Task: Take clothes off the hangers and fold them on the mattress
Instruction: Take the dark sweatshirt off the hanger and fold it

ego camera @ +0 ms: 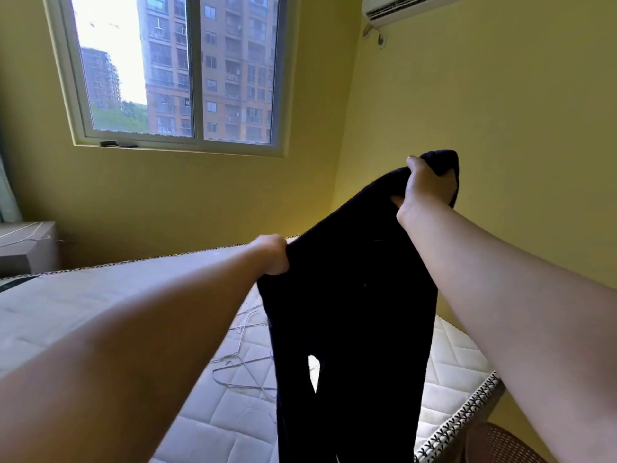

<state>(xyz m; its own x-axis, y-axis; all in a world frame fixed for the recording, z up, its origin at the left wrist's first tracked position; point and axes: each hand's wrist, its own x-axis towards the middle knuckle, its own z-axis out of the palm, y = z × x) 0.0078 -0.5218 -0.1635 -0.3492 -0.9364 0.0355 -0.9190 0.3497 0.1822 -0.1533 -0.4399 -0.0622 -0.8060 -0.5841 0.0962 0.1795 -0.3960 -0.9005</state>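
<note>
Fingers [279,262] of left hand [271,253] are curled tight on one top corner of the dark garment [350,312]. Right hand [424,185] is clamped on the other corner, thumb over the cloth; its other digits are hidden behind fabric.

Head view, only one avail:
- Garment is held in the air above the mattress [450,349], off any hanger. It looks like trousers, w/ two legs hanging. Bottom end runs out of frame, so I can't tell if it touches anything.
- Right hand sits clearly higher than left, so the top edge is slanted.
- Bare wire hangers [243,362] lie on the mattress just beside the hanging legs.

Risks, my judgement:
1. If laid down as is, the legs may land on the hangers, so a hook could snag the cloth or leave a lump under the fold.
2. Slanted top edge means the legs could land twisted and the fold go crooked.
3. Garment hangs near the mattress corner, so the unseen hem could slide off the edge.
</note>
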